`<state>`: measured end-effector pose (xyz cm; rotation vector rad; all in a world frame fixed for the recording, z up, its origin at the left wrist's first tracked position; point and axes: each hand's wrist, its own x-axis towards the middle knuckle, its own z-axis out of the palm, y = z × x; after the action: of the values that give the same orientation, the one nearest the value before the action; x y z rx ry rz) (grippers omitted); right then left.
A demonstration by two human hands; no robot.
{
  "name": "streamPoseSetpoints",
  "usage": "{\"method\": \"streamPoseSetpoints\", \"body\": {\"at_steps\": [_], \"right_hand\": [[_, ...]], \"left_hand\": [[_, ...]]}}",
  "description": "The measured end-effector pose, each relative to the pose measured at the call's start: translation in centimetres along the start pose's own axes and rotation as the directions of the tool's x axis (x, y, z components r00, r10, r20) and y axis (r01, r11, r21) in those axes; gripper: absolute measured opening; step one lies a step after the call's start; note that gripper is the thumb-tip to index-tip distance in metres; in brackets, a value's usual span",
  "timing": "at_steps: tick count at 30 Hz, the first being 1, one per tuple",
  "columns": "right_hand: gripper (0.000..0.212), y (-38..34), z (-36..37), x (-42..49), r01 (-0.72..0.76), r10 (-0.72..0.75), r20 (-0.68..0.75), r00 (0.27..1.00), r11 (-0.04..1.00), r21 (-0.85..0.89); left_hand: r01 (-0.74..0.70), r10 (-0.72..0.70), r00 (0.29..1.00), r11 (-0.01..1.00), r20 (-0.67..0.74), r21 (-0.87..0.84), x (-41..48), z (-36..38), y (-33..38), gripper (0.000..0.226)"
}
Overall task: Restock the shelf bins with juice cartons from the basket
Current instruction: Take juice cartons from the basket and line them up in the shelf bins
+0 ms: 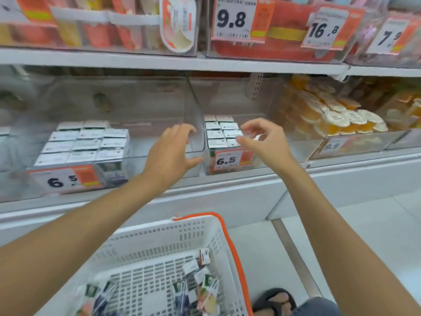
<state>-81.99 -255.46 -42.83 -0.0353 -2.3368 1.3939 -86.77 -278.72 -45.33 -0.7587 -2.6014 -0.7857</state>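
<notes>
White perforated basket [159, 233] with an orange handle [231, 245] sits lowest in view, and loose juice cartons [206, 290] lie tumbled along its bottom, mostly toward its right wall. A foot in a black sandal [273, 299] stands on the floor just right of it. Both bare forearms reach up over the basket to the lower shelf. The left hand [170, 151] hovers at the right end of the left clear bin [159, 124], fingers spread and loosely bent, with nothing seen in it. That bin holds a tight block of upright cartons [84, 142] at its left end, behind a 6.5 price tag [66, 179]. The right hand [264, 142] is over the neighbouring bin [230, 103], thumb and forefinger bent at the right edge of its packed cartons [219, 131]; motion blur hides whether they pinch one. Another 6.5 tag [227, 159] fronts this bin. Farther right, a bin of orange jelly cups [330, 115] carries a 9.9 tag [332, 145].
</notes>
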Motion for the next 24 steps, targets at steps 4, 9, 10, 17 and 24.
{"method": "streamPoseSetpoints", "body": {"at_steps": [4,9,10,17,24], "right_hand": [[0.015,0.9,6.8,-5.8,-0.148,0.139,0.308,0.941,0.989,0.006],[0.031,8.6,14.2,-15.2,-0.192,0.433,0.649,0.625,0.892,-0.410],[0.035,10.4,15.0,-16.8,-0.159,0.492,0.661,0.567,0.853,-0.498],[0.113,17.9,17.9,-25.9,0.288,0.712,0.593,0.376,0.519,-0.805],[0.122,14.6,21.5,-24.1,-0.196,0.545,0.672,0.502,0.828,-0.525]], "left_hand": [[0.145,-0.128,0.975,0.986,0.180,-0.084,-7.1,0.0,-1.8,0.039],[0.438,-0.324,0.816,0.888,0.479,-0.144,-17.8,1.0,-8.5,0.036],[0.503,-0.358,0.775,0.848,0.521,-0.165,-19.8,1.0,-10.0,0.035],[0.718,-0.487,0.570,0.687,0.662,-0.113,-29.6,1.7,-17.1,0.029],[0.937,-0.484,0.310,0.302,0.818,-0.176,-28.1,5.5,-14.5,0.053]]}}
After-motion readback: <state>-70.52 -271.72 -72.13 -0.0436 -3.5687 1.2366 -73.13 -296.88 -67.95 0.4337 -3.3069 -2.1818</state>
